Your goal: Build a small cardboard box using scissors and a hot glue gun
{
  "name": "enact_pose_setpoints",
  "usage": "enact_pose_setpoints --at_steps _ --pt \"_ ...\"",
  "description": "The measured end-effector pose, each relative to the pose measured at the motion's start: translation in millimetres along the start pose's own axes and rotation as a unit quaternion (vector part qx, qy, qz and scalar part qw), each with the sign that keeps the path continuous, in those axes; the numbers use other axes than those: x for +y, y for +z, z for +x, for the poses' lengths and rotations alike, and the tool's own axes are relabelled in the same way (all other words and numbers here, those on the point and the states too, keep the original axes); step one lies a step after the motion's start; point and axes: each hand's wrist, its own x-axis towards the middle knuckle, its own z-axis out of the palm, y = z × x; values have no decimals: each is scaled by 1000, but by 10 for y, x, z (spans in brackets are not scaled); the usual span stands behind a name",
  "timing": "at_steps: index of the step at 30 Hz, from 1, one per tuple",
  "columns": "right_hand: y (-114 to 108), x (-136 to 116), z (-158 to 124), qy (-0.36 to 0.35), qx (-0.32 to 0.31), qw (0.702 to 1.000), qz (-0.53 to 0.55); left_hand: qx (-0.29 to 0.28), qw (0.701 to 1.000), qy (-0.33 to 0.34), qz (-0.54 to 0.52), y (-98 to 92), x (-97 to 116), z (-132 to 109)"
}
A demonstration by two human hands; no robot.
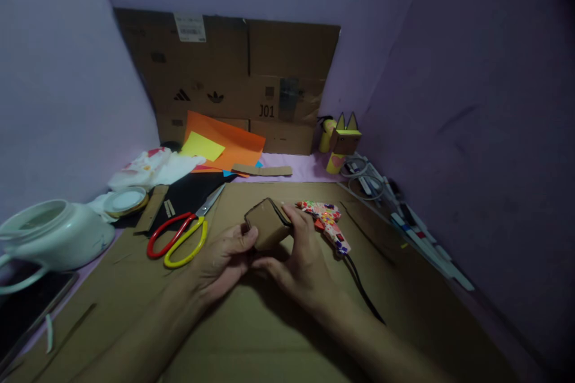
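left hand (224,260) and right hand (300,258) clasp a cardboard block (266,225) before carton (224,66) marked j01.

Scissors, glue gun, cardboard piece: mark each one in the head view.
scissors (199,215): head view, on the pivot where blades meet handles.
glue gun (327,221): head view, on its patterned body.
cardboard piece (268,224): head view, on its brown upper face.

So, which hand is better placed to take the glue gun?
Probably the right hand: it holds the cardboard box right beside the glue gun. The left hand grips the box's other side, nearer the scissors.
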Motion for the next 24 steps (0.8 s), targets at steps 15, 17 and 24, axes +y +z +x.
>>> enact_pose_setpoints --at_steps 15,17,24 --pt "102 55 -116 35 56 998 16 -20 993 109 51 91 -153 -5" --pt "112 112 -153 31 59 997 42 -20 987 136 82 101 -183 -9" --pt "195 56 -199 178 150 948 219 3 972 145 186 75 -236 -64"
